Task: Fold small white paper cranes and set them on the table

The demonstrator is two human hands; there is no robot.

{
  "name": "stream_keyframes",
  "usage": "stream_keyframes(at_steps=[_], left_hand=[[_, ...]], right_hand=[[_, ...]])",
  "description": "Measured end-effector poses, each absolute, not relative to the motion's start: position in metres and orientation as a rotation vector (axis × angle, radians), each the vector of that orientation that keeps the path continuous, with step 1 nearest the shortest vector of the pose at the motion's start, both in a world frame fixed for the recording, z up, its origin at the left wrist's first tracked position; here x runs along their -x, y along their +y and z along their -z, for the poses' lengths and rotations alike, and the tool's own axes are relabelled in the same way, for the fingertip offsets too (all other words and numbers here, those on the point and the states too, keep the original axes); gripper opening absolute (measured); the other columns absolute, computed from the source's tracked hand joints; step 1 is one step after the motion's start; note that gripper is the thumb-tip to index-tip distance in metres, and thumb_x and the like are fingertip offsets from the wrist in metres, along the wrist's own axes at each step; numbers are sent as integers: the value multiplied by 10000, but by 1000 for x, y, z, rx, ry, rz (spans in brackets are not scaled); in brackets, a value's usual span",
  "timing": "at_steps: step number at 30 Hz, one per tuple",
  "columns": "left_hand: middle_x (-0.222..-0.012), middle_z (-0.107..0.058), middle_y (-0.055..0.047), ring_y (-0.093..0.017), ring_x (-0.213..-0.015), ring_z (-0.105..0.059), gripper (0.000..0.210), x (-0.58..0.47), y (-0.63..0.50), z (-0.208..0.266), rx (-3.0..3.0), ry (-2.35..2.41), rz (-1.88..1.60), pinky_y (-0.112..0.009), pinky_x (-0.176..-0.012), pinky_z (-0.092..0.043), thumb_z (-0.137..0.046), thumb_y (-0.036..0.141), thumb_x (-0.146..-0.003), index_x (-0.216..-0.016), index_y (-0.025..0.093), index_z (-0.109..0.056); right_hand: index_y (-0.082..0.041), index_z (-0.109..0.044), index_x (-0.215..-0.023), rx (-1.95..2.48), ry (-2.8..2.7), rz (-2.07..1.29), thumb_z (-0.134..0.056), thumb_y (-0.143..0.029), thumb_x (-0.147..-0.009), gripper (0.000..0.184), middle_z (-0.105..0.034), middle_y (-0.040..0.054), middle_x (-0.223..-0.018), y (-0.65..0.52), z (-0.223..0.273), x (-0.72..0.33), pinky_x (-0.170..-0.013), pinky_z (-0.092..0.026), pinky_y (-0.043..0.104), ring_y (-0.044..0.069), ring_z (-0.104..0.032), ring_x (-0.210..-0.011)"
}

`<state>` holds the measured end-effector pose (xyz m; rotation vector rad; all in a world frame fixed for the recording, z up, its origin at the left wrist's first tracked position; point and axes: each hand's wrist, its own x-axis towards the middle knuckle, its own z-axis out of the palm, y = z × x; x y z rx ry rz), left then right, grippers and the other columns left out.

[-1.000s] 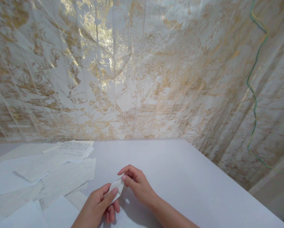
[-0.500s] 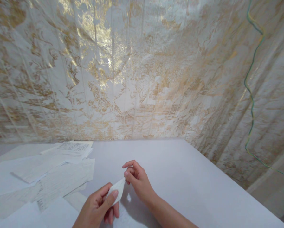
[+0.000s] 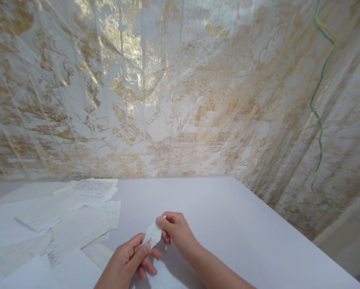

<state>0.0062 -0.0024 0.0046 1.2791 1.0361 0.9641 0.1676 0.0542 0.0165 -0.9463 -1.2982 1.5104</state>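
Observation:
A small piece of folded white paper [image 3: 153, 234] is held up between my two hands, a little above the white table. My left hand [image 3: 131, 257] pinches its lower left end between thumb and fingers, the other fingers curled below. At the upper right corner, my right hand [image 3: 173, 228] grips the paper between thumb and forefinger. A slit or fold line shows near my left thumb. Beneath the hands, a pale sheet-like patch and a shadow lie on the table; what the patch is I cannot make out.
Loose sheets of paper [image 3: 86, 224], some with writing, overlap across the left of the white table [image 3: 234, 233]. Behind stands a wall covered in gold-patterned sheeting [image 3: 174, 88]. A green-yellow wire [image 3: 320, 140] hangs down at the right.
My right thumb and forefinger have closed on the folded paper's upper corner. The paper has turned and shifted slightly right, showing a broader face. My left hand keeps its pinch.

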Motion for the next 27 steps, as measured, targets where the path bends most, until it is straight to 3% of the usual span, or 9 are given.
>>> stream_keyframes(at_steps=[6, 10, 14, 17, 23, 26, 27], left_hand=[[-792, -766, -76, -209, -639, -712, 607, -3, -4, 1, -1124, 1058, -1049, -265, -493, -525, -694, 725, -723, -969, 170, -678], [-914, -765, -95, -233, -754, -723, 683, -4, 1, 3, -1020, 1072, -1102, -283, -517, -553, -658, 767, -722, -1075, 183, -643], [-676, -732, -46, -175, -575, -666, 578, -10, 0, 0, -1068, 1077, -1001, -236, -466, -486, -759, 710, -660, -854, 171, -684], [-549, -678, -12, -127, -449, -584, 526, -12, 0, -3, -1153, 1056, -990, -229, -462, -448, -735, 692, -701, -725, 171, -668], [-544, -674, -14, -118, -444, -549, 566, -10, 2, -1, -1272, 1081, -940, -220, -458, -367, -629, 735, -765, -735, 170, -647], [-545, -659, -11, -133, -475, -534, 520, -6, -2, -1, -1382, 1153, -889, -241, -492, -355, -574, 673, -838, -662, 186, -631], [-575, -653, -10, -148, -523, -551, 502, -4, -3, -3, -1484, 1209, -866, -255, -533, -377, -537, 630, -878, -647, 195, -632]], right_hand=[[-218, -444, -588, 992, -1229, -1363, -707, -722, -675, 574, -391, -107, -377, 77, -19, -195, -387, -223, 213, 56, -277, -341], [-192, -518, -585, 988, -1306, -1341, -735, -650, -688, 517, -400, -95, -387, 69, -17, -185, -409, -199, 220, 63, -283, -376], [-175, -556, -588, 950, -1412, -1321, -729, -564, -733, 449, -422, -79, -444, 48, -17, -165, -440, -220, 226, 70, -310, -429], [-184, -535, -588, 946, -1445, -1322, -696, -576, -751, 455, -428, -73, -447, 41, -17, -159, -439, -227, 234, 72, -314, -423], [-186, -541, -594, 976, -1336, -1305, -709, -648, -726, 509, -428, -79, -420, 60, -29, -173, -410, -210, 227, 67, -301, -380], [-186, -562, -671, 959, -1247, -1156, -652, -652, -806, 493, -394, -96, -447, 58, -57, -192, -412, -232, 220, 71, -299, -390], [-182, -571, -676, 896, -1248, -965, -633, -584, -877, 453, -428, -77, -477, 49, -68, -199, -436, -307, 222, 84, -367, -423]])
